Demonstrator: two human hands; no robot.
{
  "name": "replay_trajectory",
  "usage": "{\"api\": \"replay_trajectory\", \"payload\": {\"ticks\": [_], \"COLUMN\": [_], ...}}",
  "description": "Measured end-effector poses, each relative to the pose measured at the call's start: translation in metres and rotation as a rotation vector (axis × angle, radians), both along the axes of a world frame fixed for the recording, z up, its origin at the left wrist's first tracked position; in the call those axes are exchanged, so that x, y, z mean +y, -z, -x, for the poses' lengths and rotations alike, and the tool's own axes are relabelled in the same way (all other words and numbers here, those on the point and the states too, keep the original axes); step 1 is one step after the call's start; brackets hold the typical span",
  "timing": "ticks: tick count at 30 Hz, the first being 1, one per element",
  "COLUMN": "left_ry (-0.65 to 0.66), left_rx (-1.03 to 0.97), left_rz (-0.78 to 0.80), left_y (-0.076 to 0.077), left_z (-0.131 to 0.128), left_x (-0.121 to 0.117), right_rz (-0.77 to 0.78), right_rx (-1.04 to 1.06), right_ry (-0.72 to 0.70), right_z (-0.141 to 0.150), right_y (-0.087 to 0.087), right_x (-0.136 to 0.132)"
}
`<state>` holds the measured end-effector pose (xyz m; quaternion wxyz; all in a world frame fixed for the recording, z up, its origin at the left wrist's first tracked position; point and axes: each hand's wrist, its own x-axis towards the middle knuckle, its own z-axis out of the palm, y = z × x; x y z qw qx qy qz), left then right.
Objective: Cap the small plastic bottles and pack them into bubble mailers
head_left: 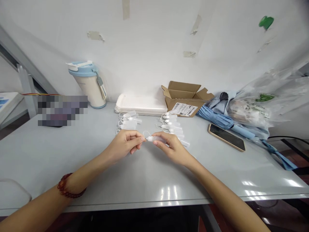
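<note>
Both my hands meet above the middle of the grey table [72, 161]. My right hand [172, 148] grips a small clear plastic bottle [154, 139] lying sideways. My left hand [125, 144] pinches the bottle's white cap end, where a thin white loop hangs. Behind the hands lie two groups of the same small bottles: a few on the left [129, 120] and several in a row on the right [172, 126]. A red bead bracelet sits on my left wrist.
A blue-lidded tumbler [90, 84] stands back left. A stack of white trays [140, 104] and an open cardboard box [185, 98] sit by the wall. A phone [226, 137], a folded blue umbrella [224, 120] and a plastic bag [263, 103] lie right.
</note>
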<state>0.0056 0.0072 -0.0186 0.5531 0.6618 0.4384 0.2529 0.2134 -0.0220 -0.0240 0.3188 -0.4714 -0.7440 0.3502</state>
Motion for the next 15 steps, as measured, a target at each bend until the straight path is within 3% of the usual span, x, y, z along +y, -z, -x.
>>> {"api": "replay_trajectory", "payload": {"ticks": [6,15], "left_ry": [0.009,-0.054], "left_rx": [-0.040,-0.065], "left_rz": [0.016,-0.009], "left_y": [-0.005,-0.012], "left_z": [0.000,0.002], "left_x": [0.000,0.003], "right_rz": [0.095,0.089], "right_rx": [0.083,0.092], "right_ry": [-0.022,0.012], "right_z": [-0.003,-0.006], "right_y": [-0.004,-0.008], "right_x": [0.001,0.002]}}
